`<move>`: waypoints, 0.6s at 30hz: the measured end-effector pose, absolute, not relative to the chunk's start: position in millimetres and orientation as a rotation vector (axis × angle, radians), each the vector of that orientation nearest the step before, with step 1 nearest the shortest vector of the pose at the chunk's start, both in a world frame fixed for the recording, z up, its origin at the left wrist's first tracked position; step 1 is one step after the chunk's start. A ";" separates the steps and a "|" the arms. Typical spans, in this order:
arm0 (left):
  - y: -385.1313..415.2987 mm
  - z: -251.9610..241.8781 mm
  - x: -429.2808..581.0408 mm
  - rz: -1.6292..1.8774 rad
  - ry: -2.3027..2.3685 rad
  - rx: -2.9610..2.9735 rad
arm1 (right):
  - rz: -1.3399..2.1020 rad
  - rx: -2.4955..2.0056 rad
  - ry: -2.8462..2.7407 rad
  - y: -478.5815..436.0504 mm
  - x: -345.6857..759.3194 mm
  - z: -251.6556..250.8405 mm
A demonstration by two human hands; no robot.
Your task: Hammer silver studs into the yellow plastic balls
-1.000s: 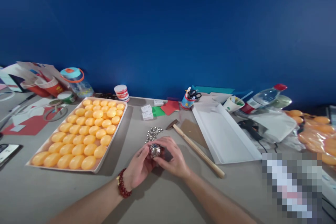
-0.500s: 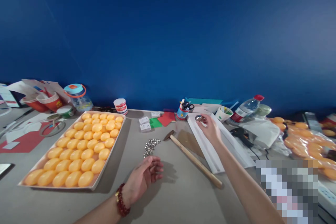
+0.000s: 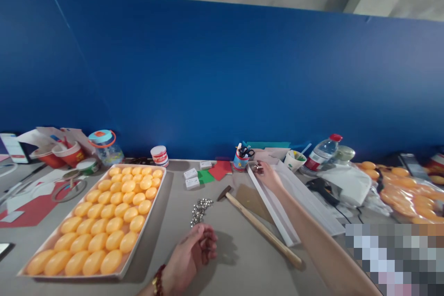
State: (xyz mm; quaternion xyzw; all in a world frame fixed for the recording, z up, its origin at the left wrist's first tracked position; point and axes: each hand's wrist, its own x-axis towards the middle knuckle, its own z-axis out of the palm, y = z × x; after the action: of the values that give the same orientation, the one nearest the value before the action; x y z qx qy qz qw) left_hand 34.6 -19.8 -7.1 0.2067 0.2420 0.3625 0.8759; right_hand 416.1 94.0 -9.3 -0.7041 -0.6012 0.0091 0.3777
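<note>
At the far left end of a long white open box [image 3: 277,215], my right hand [image 3: 268,176] is closed on a small shiny silver round piece [image 3: 255,168], partly covered by the fingers. What kind of piece it is, I cannot tell. My left hand [image 3: 196,254] is held over the table, fingers loosely curled, with nothing visible in it. Just beyond its fingertips lies a pile of small shiny metal pieces [image 3: 199,210]. Between the pile and the white box a hammer [image 3: 263,229] lies flat, its wooden handle slanting toward me.
To the left is a shallow tray [image 3: 121,272] of orange balls. Small white boxes [image 3: 192,181], red paper [image 3: 220,169] and a pen cup [image 3: 240,162] stand toward the blue wall. A bottle [image 3: 321,153], a glue gun [image 3: 322,189] and bagged orange balls [image 3: 405,194] are at right.
The camera has tilted up, so the table sits lower in view. My right hand has moved the silver piece slightly left, toward the white box's far end. My left hand's fingers look slightly more curled.
</note>
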 end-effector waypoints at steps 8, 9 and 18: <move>-18.8 -4.7 33.7 0.739 0.522 0.444 | 0.243 -2.001 -1.482 94.4 414.5 -2.9; -18.7 -3.7 33.7 0.733 0.530 0.448 | 0.222 -2.009 -1.448 92.9 412.9 1.7; -23.4 -2.3 33.7 0.707 0.509 0.580 | 0.043 -1.543 -1.497 31.0 318.0 47.7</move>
State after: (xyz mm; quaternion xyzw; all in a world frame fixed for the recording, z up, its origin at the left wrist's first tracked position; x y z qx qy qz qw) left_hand 33.7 -23.4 -2.3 0.2771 0.2430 0.3375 0.8662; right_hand 318.0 31.0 47.7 -0.6311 -0.6124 0.0174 0.4757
